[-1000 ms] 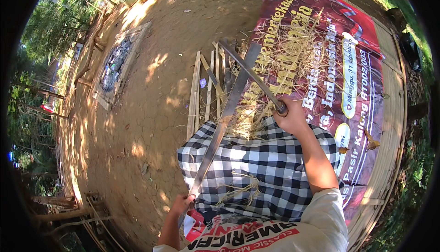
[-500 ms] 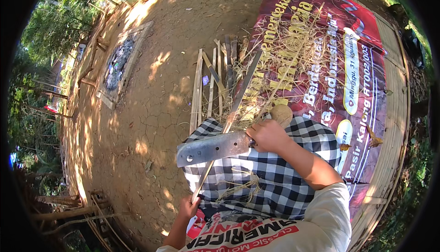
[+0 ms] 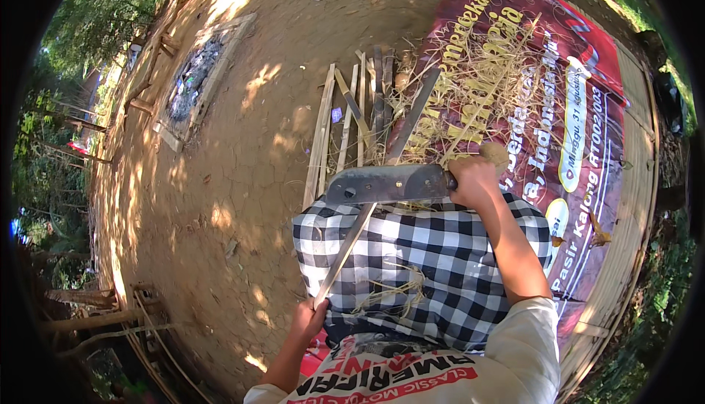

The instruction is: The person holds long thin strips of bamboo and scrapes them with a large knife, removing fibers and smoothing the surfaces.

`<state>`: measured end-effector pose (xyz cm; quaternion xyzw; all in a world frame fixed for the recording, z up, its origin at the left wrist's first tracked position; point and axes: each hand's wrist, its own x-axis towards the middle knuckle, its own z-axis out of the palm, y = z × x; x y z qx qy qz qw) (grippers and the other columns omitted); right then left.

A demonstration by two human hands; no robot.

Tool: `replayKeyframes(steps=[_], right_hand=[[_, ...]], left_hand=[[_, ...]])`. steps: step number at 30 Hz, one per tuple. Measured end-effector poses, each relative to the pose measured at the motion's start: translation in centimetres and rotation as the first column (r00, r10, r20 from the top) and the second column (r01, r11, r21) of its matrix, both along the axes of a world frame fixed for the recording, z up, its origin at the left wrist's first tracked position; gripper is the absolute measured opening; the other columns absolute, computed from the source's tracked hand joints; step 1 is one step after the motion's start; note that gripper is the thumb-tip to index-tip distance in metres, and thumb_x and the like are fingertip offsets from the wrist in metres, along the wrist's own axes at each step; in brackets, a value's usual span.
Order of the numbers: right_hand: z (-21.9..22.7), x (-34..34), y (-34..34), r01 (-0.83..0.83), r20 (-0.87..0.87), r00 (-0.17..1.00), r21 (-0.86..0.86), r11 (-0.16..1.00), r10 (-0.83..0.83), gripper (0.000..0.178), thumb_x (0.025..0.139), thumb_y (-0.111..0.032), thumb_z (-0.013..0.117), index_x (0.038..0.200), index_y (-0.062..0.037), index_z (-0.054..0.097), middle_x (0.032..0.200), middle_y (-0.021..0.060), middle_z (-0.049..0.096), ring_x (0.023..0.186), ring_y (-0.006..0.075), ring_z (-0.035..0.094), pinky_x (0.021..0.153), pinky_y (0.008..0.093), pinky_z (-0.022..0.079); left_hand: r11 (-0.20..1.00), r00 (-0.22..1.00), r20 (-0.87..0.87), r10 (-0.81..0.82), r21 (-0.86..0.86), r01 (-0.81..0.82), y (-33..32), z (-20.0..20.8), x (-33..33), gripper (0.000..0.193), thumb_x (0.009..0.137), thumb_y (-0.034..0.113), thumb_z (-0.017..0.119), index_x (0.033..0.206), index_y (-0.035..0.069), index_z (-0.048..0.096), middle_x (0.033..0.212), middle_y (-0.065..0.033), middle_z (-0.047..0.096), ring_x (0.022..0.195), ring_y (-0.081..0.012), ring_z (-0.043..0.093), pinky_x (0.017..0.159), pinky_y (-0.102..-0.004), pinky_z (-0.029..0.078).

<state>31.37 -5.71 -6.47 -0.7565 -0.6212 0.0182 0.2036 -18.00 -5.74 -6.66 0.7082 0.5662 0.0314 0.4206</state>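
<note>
My right hand (image 3: 476, 181) is closed round the dark handle of a broad cleaver (image 3: 389, 184). Its wide blade, with several holes, points left and lies across a long bamboo strip (image 3: 345, 254), above my lap. At the strip's near end, my left hand (image 3: 307, 321) has its fingers wrapped round it. From there the strip slants away to the upper right, its dark far part reaching over the banner. A black-and-white checked cloth (image 3: 440, 261) covers my lap, with a few thin shavings (image 3: 396, 288) on it.
Several split bamboo strips (image 3: 319, 139) lie on the cracked earth ahead. A maroon printed banner (image 3: 507, 121) covers a bamboo platform (image 3: 637, 161) at right, strewn with shavings (image 3: 485, 84). A round tan piece (image 3: 494, 156) sits beyond my right hand. A wood-framed ash pit (image 3: 194, 73) lies far left.
The cleaver and my right hand have moved away from me and to the right along the strip. My left hand still grips the near end, slightly shifted.
</note>
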Motion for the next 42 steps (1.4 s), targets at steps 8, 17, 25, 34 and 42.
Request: replayKeyframes(steps=[8, 17, 25, 34, 42], right_hand=[[0.2, -4.4, 0.3, -0.075, -0.056, 0.996, 0.011, 0.997, 0.076, 0.023, 0.059, -0.018, 0.070, 0.076, -0.0061, 0.059, 0.074, 0.0110, 0.063, 0.072, 0.0324, 0.064, 0.068, 0.0428, 0.051], [-0.7, -2.1, 1.7, -0.017, -0.026, 1.000, -0.002, 1.000, 0.017, 0.022, 0.059, -0.015, 0.070, 0.078, -0.0072, 0.060, 0.072, 0.0106, 0.064, 0.072, 0.0301, 0.066, 0.069, 0.0405, 0.052], [-0.8, -7.1, 0.8, -0.182, -0.079, 0.980, 0.037, 0.983, 0.184, 0.027, 0.058, -0.018, 0.073, 0.079, -0.0072, 0.060, 0.073, 0.0101, 0.064, 0.075, 0.0296, 0.066, 0.069, 0.0394, 0.052], [-1.0, -2.9, 0.7, 0.013, -0.011, 1.000, -0.014, 1.000, -0.013, 0.026, 0.058, -0.016, 0.072, 0.080, -0.0069, 0.060, 0.074, 0.0112, 0.065, 0.070, 0.0282, 0.066, 0.064, 0.0388, 0.053], [-1.5, -0.4, 1.7, -0.034, 0.052, 0.998, 0.070, 0.997, 0.031, 0.023, 0.058, -0.015, 0.071, 0.078, -0.0077, 0.061, 0.074, 0.0093, 0.063, 0.071, 0.0272, 0.064, 0.070, 0.0401, 0.052]], left_hand=[[0.994, 0.998, -0.066, -0.016, 0.109, 0.023, 0.2, -0.1, 1.0, 0.041, 0.089, 0.036, 0.062, 0.074, -0.002, 0.062, 0.059, -0.0209, 0.057, 0.054, -0.0340, 0.057, 0.055, -0.0424, 0.045], [0.996, 0.989, -0.145, 0.003, 0.086, 0.010, 0.6, 1.0, 2.0, 0.041, 0.090, 0.033, 0.062, 0.070, -0.003, 0.058, 0.055, -0.0132, 0.053, 0.054, -0.0192, 0.052, 0.052, -0.0377, 0.043], [0.997, 0.999, -0.051, -0.003, 0.076, 0.007, 0.6, -0.9, 0.9, 0.041, 0.089, 0.032, 0.063, 0.068, -0.003, 0.058, 0.054, -0.0150, 0.054, 0.053, -0.0179, 0.054, 0.051, -0.0385, 0.043], [0.994, 0.994, -0.101, 0.034, 0.105, -0.023, 0.7, -0.3, 2.0, 0.041, 0.090, 0.026, 0.062, 0.061, -0.001, 0.053, 0.050, -0.0044, 0.048, 0.051, -0.0100, 0.046, 0.046, -0.0342, 0.038], [0.998, 0.999, -0.052, 0.010, 0.056, -0.007, 0.7, -0.8, 0.6, 0.047, 0.089, 0.035, 0.063, 0.065, -0.005, 0.057, 0.051, -0.0157, 0.052, 0.049, -0.0169, 0.051, 0.048, -0.0382, 0.041]])
